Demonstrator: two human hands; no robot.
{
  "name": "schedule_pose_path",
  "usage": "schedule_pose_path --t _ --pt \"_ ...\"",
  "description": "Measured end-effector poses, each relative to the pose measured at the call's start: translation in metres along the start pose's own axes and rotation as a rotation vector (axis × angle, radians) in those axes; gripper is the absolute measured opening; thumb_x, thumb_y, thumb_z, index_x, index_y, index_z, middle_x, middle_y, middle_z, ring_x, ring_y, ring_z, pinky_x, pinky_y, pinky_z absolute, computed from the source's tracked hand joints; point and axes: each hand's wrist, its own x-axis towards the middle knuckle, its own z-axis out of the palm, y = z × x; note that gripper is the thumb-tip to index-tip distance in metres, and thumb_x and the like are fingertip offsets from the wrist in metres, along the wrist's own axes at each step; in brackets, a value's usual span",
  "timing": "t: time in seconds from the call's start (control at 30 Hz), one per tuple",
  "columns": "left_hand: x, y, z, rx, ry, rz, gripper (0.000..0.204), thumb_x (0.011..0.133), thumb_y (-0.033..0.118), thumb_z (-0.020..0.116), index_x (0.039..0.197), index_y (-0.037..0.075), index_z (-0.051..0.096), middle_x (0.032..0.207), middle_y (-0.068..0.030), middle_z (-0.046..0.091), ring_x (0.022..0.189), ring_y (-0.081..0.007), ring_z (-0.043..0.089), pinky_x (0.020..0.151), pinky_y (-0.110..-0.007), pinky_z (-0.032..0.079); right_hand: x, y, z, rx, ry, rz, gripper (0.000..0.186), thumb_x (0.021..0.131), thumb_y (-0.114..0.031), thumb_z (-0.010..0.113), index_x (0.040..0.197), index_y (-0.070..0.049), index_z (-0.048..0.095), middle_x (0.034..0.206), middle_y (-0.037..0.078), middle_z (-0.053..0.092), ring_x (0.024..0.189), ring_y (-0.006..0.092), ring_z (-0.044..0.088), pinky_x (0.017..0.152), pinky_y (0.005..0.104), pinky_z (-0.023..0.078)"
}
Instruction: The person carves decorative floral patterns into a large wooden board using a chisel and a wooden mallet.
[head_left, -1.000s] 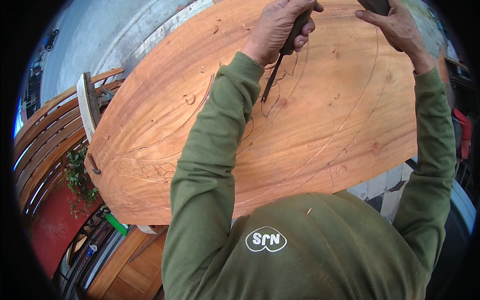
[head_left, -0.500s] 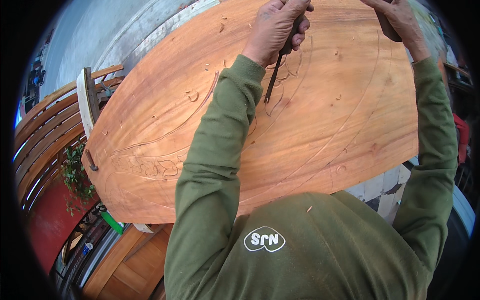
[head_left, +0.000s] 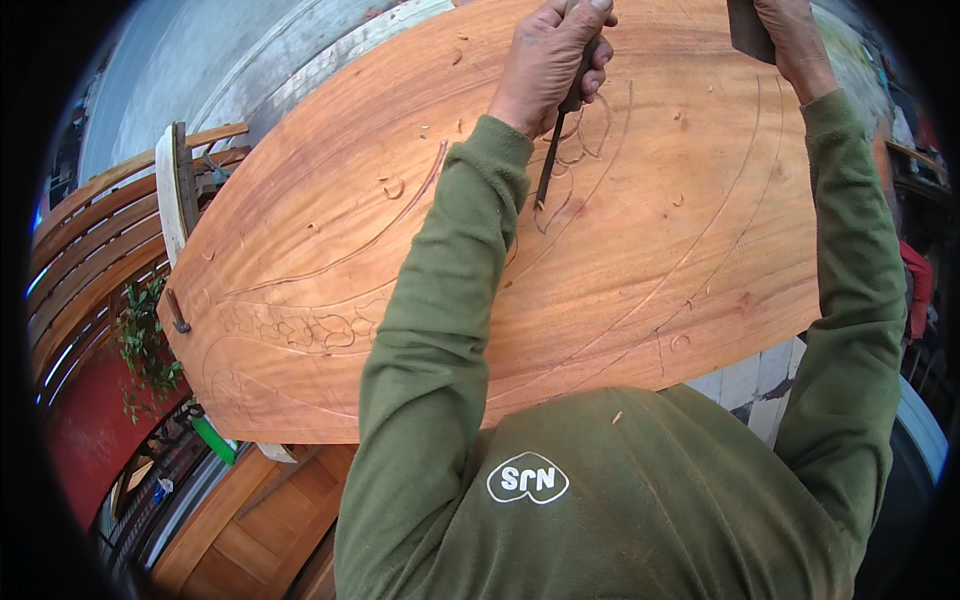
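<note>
My left hand [head_left: 550,68] is wrapped round the dark handle of a carving chisel [head_left: 551,155]. The chisel leans with its thin blade pointing down, and its tip meets a curved outline on a large reddish-brown wooden panel [head_left: 640,270]. To the right, my right hand [head_left: 800,48] grips a dark, flat-sided block [head_left: 751,34] above the panel's far right part. The upper end of the block lies outside the picture. Leaf-like and long curved lines are cut or drawn in the panel. Part of the pattern is hidden by my left forearm.
Curled wood shavings [head_left: 394,188] lie scattered over the panel. A dark metal piece [head_left: 177,311] rests at its left end. Beyond that are curved wooden slats [head_left: 105,240] and a leafy plant [head_left: 150,340]. A panelled wooden door [head_left: 255,530] lies below at the lower left.
My right hand and the dark block have shifted left, nearer the left hand. The chisel stays in my left hand at almost the same spot on the outline.
</note>
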Motion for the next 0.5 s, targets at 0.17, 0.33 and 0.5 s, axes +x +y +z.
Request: schedule_pose_path --t 0.17,0.33,0.5 --pt "-0.013 0.007 -0.011 0.060 0.082 -0.023 0.035 0.104 0.049 0.064 0.106 0.015 0.059 0.067 0.0044 0.053 0.044 -0.0051 0.048 0.037 -0.020 0.033 -0.022 -0.020 0.025 -0.742 -0.523 -0.258 0.086 0.069 -0.010 0.080 0.150 -0.005 0.051 0.133 0.017 0.065 0.124 0.0279 0.059 0.107 0.0386 0.046" --pt "-0.009 0.000 -0.015 -0.018 0.084 0.033 0.036 0.104 0.049 0.064 0.107 0.013 0.059 0.067 0.0041 0.054 0.044 -0.0052 0.048 0.037 -0.021 0.034 0.011 -0.005 0.010 -0.373 -0.094 -0.176 0.089 0.077 -0.010 0.080 0.156 -0.001 0.040 0.117 0.009 0.064 0.102 0.0145 0.061 0.091 0.0299 0.051" --pt "-0.013 -0.001 -0.016 -0.046 0.084 0.060 0.036 0.104 0.049 0.064 0.107 0.013 0.059 0.067 0.0041 0.054 0.044 -0.0048 0.048 0.037 -0.020 0.034 -0.003 -0.008 0.040 -0.298 -0.282 -0.104 0.086 0.074 -0.011 0.077 0.153 -0.002 0.045 0.134 0.018 0.063 0.127 0.0262 0.057 0.108 0.0376 0.044"
